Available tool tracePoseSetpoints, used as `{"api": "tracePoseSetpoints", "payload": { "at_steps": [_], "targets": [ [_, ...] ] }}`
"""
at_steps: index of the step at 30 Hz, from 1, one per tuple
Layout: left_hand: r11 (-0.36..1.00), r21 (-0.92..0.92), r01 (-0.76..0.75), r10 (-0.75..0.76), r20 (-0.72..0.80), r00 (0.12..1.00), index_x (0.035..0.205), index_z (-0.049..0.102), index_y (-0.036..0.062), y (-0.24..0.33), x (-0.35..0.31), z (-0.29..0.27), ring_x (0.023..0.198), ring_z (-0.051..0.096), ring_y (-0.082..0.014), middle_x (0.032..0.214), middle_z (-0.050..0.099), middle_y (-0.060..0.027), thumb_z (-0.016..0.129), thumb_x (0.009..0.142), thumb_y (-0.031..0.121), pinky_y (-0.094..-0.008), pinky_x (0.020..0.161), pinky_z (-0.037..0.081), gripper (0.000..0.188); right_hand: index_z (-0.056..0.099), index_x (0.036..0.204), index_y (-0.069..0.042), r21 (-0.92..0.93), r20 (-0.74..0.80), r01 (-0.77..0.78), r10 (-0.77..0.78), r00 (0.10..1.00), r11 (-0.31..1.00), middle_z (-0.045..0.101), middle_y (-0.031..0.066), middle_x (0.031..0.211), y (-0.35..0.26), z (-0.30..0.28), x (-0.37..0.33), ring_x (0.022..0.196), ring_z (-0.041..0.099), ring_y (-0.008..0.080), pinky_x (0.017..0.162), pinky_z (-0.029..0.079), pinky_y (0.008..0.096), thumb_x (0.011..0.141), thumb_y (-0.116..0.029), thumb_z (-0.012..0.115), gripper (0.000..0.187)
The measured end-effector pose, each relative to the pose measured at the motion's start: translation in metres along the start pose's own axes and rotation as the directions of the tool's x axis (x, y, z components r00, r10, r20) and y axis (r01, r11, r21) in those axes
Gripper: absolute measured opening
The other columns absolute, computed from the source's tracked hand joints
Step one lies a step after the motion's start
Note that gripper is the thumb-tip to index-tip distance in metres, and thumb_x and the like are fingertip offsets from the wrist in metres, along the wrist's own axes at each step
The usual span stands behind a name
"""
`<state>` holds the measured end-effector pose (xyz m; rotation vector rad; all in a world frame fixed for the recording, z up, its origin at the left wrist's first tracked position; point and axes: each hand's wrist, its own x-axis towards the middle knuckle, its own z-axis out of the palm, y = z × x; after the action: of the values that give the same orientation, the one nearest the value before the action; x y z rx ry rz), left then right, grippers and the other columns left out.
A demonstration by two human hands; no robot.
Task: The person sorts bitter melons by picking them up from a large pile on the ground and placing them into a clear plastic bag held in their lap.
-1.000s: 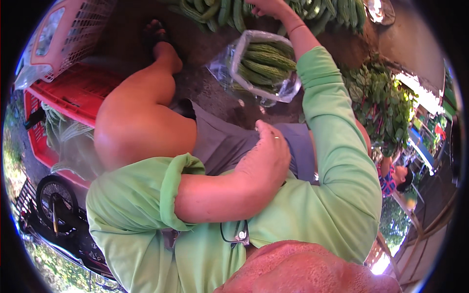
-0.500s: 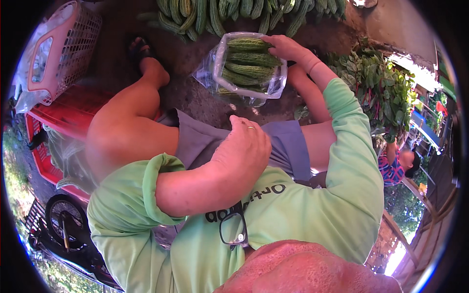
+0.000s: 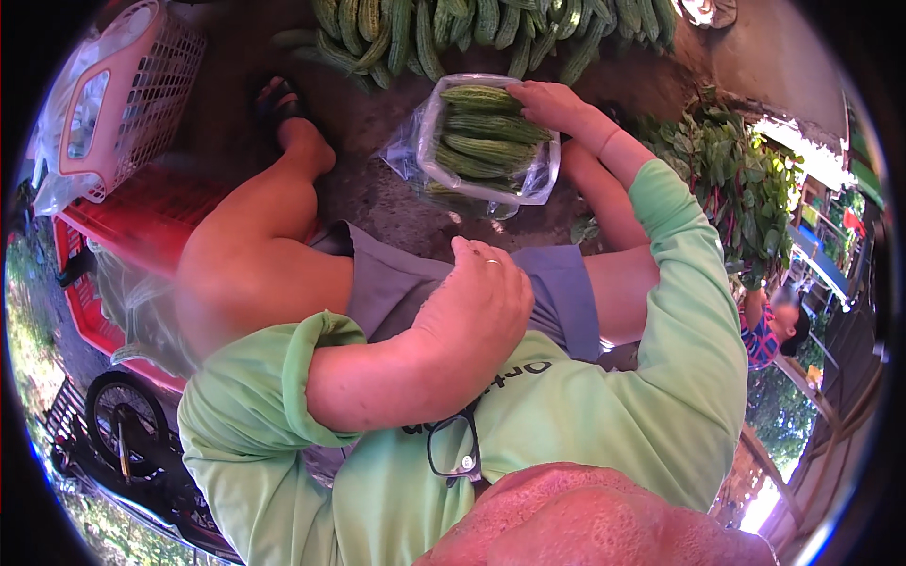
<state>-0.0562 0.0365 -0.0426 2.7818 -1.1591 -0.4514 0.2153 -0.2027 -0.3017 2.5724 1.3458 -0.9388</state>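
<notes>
A pale container lined with a clear plastic bag (image 3: 541, 186) sits on the ground between my feet, with several green bitter gourds (image 3: 491, 149) lying side by side in it. My right hand (image 3: 557, 106) reaches to its far right corner. Its bent fingers close over the right end of the farthest gourd (image 3: 479, 97), beside the bag's edge; the fingertips are partly hidden. Over my lap, my left hand (image 3: 479, 300) is held with its back turned up and a ring on one finger. Those fingers are curled together, and the palm side is hidden.
Beyond the container spreads a big pile of bitter gourds (image 3: 491, 26). Leafy greens with reddish stems (image 3: 731, 179) stand at right, near another person (image 3: 769, 330). At left are a pink plastic basket (image 3: 109, 104), a red crate (image 3: 142, 212) and a parked motorbike (image 3: 127, 429).
The whole view has shifted slightly, so the scene sits a little lower and farther right. My right hand stays at the container's far right corner; my left hand keeps its curled pose.
</notes>
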Motion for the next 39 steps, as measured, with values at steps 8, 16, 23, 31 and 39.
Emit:
{"api": "tracePoseSetpoints", "payload": {
  "at_steps": [8, 16, 23, 31, 39],
  "targets": [
    [0.998, -0.062, 0.019, -0.016, 0.046, 0.999, 0.127, 0.060, -0.0041, -0.021, -0.007, -0.023, 0.111, 0.063, -0.0337, 0.118, 0.065, -0.0214, 0.063, 0.089, 0.021, -0.0472, 0.102, 0.047, 0.046, 0.071, 0.116, -0.004, 0.017, 0.060, -0.070, 0.068, 0.996, 0.997, 0.073, 0.0202, 0.108, -0.010, -0.025, 0.021, 0.108, 0.069, 0.0388, 0.094, 0.056, 0.0488, 0.088, -0.018, 0.063, 0.032],
    [0.988, -0.093, 0.120, -0.128, -0.085, 0.988, 0.134, 0.061, 0.0028, -0.037, -0.011, -0.035, 0.114, 0.062, -0.0345, 0.126, 0.065, -0.0194, 0.058, 0.092, 0.023, -0.0481, 0.104, 0.046, 0.047, 0.073, 0.092, -0.009, -0.017, -0.030, -0.023, 0.022, 0.999, 1.000, 0.074, 0.0168, 0.092, -0.017, -0.058, 0.079, 0.093, 0.071, 0.0395, 0.079, 0.057, 0.0511, 0.090, -0.019, 0.059, 0.018],
    [0.992, -0.092, 0.088, -0.094, -0.065, 0.993, 0.133, 0.061, 0.0047, -0.039, -0.007, -0.039, 0.114, 0.064, -0.0334, 0.126, 0.066, -0.0183, 0.058, 0.094, 0.023, -0.0503, 0.103, 0.047, 0.044, 0.076, 0.095, -0.013, 0.128, -0.185, -0.116, 0.138, 0.973, 0.985, 0.075, 0.0151, 0.096, 0.000, -0.082, 0.098, 0.096, 0.072, 0.0371, 0.083, 0.058, 0.0478, 0.093, -0.021, 0.056, 0.021],
    [0.983, -0.139, 0.122, -0.137, -0.106, 0.985, 0.130, 0.062, 0.0050, -0.039, -0.001, -0.033, 0.112, 0.064, -0.0331, 0.124, 0.065, -0.0177, 0.059, 0.093, 0.021, -0.0500, 0.101, 0.049, 0.040, 0.077, 0.114, -0.016, 0.272, -0.503, -0.451, 0.525, 0.686, 0.850, 0.074, 0.0153, 0.115, 0.178, -0.112, 0.043, 0.109, 0.070, 0.0363, 0.097, 0.056, 0.0435, 0.094, -0.032, 0.062, 0.030],
    [0.984, -0.132, 0.117, -0.129, -0.085, 0.988, 0.130, 0.062, 0.0062, -0.041, 0.013, -0.038, 0.112, 0.064, -0.0319, 0.124, 0.065, -0.0166, 0.060, 0.092, 0.022, -0.0483, 0.100, 0.050, 0.041, 0.068, 0.122, -0.004, 0.134, -0.710, -0.557, 0.472, 0.523, 0.820, 0.070, 0.0155, 0.079, 0.276, -0.106, -0.022, 0.072, 0.071, 0.0269, 0.064, 0.054, 0.0422, 0.098, -0.017, 0.065, 0.028]
  ]
}}
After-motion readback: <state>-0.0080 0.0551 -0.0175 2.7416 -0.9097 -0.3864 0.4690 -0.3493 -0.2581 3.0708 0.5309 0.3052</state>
